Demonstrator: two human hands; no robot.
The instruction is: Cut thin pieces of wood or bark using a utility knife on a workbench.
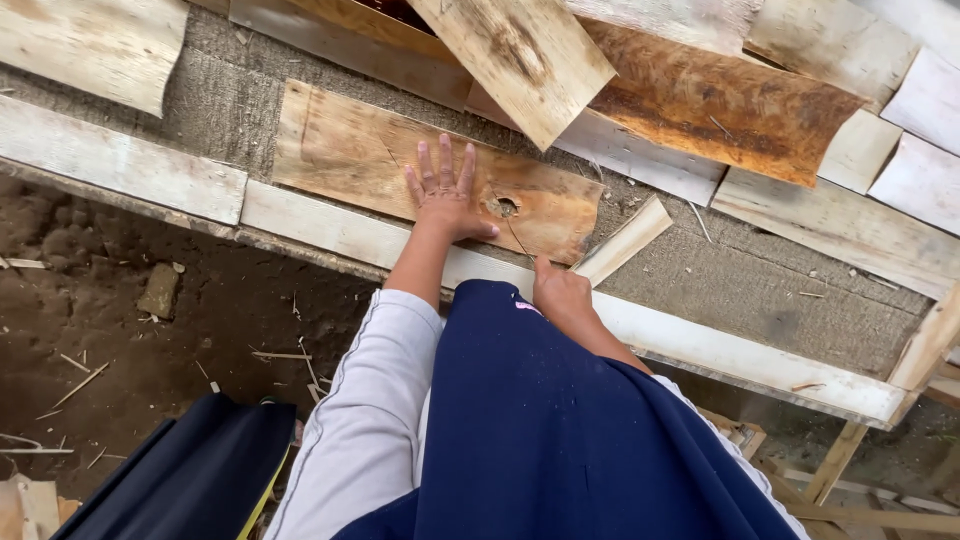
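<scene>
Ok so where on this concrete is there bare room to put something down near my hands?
Bare concrete lies right of the knotted board, between the pale edge plank and the planks behind. A smaller bare patch sits left of that board. The back is crowded with overlapping boards. The left hand lies flat on the knotted board; the right hand is at the edge plank.

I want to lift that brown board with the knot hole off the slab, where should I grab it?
Probably the brown board's left end, coming from the left: it lies bare on the concrete, while the left hand presses flat mid-board and a pale offcut crowds the right end.
</scene>
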